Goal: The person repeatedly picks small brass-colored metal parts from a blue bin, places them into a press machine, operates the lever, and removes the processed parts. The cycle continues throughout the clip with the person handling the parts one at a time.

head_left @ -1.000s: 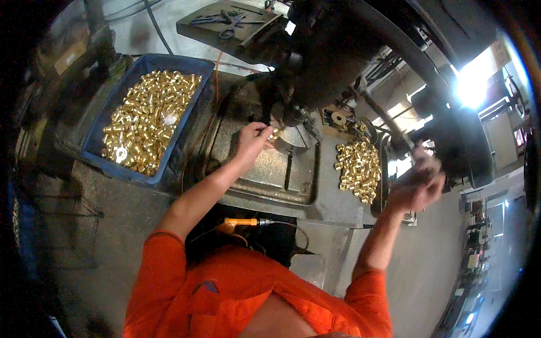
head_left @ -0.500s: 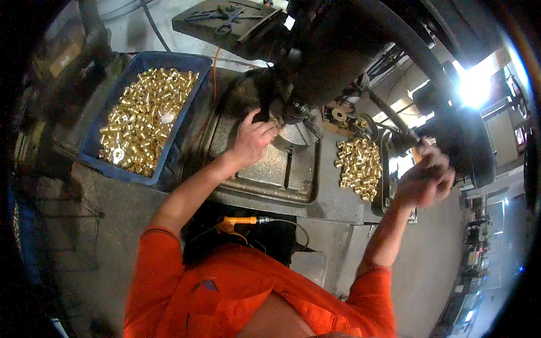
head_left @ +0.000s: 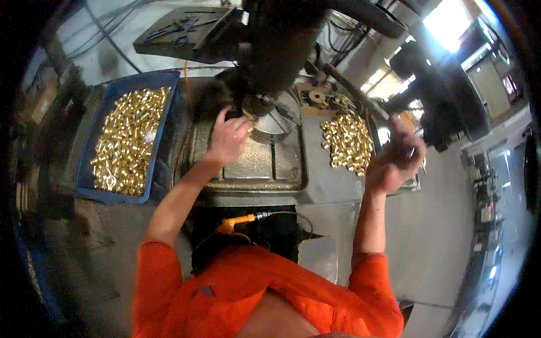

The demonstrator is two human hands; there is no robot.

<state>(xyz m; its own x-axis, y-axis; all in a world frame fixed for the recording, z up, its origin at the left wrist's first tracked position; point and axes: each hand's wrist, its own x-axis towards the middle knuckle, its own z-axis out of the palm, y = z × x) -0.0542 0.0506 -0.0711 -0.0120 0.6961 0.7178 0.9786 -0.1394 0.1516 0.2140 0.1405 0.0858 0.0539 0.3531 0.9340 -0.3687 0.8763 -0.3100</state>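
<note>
Brass fittings: they are filling the blue bin at the person's left, while a loose heap is lying right of the metal base.
Left hand: it is resting beneath the dark machine head, fingers bent beside a brassy glint; I can't tell whether they are gripping a piece.
Right hand: it is curling partly closed near the lever's end; whether it is holding that, I can't tell.
Yellow air gun: it is showing below the base's front edge.
</note>
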